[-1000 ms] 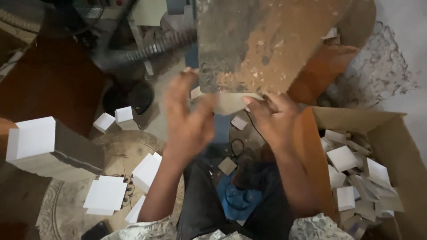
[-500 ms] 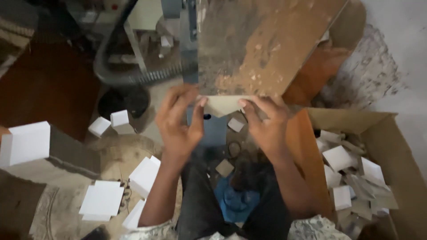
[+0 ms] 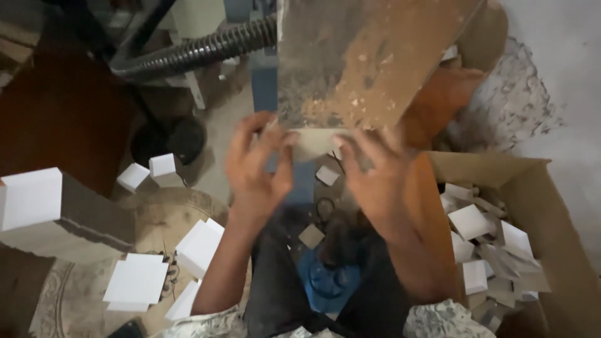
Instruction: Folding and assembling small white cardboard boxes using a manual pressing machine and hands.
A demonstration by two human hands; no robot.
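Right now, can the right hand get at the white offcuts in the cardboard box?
Probably yes. The right hand is at the pale card by the dusty board's edge, and the open cardboard box of white offcuts sits just to its right, nothing between.

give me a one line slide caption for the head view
Both hands, left hand and right hand, hold a pale card piece at a dusty work plate, beside a cardboard box of offcuts.

An open brown cardboard box (image 3: 551,206) stands at right on the floor, holding white offcuts (image 3: 469,220); no labels, signs or screens
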